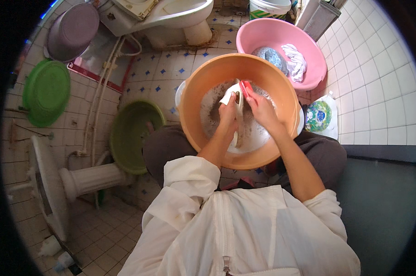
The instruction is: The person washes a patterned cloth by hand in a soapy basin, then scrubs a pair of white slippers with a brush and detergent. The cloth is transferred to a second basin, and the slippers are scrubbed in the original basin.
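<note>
An orange plastic basin [208, 69] with pale handles stands in front of me, with cloudy, sudsy water [252, 138] in its bottom. Over the water, my left hand [228, 112] grips a white shoe [240, 127], whose lower end reaches down to the water. My right hand [263, 108] is closed around a red scrubbing brush [244, 88], held against the upper right side of the shoe. The brush's bristles are mostly hidden. Both forearms reach over the basin's near rim.
Behind at right, a pink basin [244, 32] holds blue patterned and white cloths. A detergent bottle [320, 115] stands right of the orange basin, by the tiled wall. An olive-green basin [125, 138] is at left, near a pedestal sink [94, 181]. A toilet [197, 31] stands at the back.
</note>
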Tool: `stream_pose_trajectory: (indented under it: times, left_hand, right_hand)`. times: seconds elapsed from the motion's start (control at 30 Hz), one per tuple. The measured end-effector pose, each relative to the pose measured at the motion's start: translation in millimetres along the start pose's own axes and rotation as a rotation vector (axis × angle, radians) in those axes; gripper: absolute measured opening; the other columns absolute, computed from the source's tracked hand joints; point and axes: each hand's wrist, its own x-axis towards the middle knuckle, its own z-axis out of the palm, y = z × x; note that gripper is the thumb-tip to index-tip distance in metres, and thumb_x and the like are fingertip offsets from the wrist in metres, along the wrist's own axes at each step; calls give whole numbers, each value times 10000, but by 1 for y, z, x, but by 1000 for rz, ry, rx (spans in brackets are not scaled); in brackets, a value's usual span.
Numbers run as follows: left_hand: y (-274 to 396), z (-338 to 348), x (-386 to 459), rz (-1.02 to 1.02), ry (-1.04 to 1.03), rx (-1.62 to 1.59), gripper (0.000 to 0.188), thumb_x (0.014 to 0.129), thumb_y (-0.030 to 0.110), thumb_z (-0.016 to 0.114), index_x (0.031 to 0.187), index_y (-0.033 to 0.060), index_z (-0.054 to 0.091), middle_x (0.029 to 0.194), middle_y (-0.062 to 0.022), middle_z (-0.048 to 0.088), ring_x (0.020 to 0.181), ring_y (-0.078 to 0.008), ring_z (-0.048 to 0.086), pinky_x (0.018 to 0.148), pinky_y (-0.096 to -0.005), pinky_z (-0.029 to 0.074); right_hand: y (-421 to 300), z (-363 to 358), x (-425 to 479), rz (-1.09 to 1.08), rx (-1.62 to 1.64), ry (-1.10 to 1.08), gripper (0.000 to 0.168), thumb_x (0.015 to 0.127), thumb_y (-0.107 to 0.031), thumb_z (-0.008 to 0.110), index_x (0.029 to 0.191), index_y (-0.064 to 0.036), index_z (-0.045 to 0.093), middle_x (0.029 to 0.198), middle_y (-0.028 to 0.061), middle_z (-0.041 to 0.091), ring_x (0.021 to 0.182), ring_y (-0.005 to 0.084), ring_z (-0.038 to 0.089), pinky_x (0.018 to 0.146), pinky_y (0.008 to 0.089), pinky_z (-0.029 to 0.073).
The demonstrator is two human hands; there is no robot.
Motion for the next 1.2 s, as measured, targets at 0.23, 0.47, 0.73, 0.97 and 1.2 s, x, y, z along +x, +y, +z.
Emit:
stream_pose_trajectory:
  times: [0.23,0.47,0.73,0.97,1.2]
  left_hand:
    - [0,-7,1,-41,147,-81,184,961,219,586,969,37,608,848,-54,632,709,-161,600,618,-319,501]
    - [10,-2,-20,-67,176,-55,198,953,217,592,939,20,580,823,-53,617,678,-170,598,616,-314,507]
    - [-8,-12,-5,-44,232,-96,281,913,221,635,999,-45,612,929,-126,647,781,-209,635,683,-369,525]
    - [-3,-5,-9,-155,268,-301,412,968,376,551,1104,-12,585,1004,-90,631,873,-210,624,711,-393,525]
    - [-12,-39,38,-207,-62,-504,464,1025,435,397,1152,22,566,1068,-125,629,909,-238,622,765,-374,545]
  right_hand:
    - [-63,5,-74,200,-204,-242,486,958,-210,453,1441,-231,405,946,272,645,781,488,620,658,561,481]
    - [-55,11,-14,139,-170,-221,416,968,-237,464,1381,-202,501,945,248,666,875,464,626,750,526,487]
    - [-52,23,-3,101,-238,-159,424,966,-267,456,1380,-181,490,919,286,634,816,473,616,713,526,481]
    - [-44,18,-91,-9,-120,-78,421,955,-217,490,1372,-158,502,949,289,629,841,467,623,724,520,486]
    - [-45,25,-26,-11,-104,-168,393,974,-264,478,1346,-152,535,960,285,624,846,459,616,694,505,495]
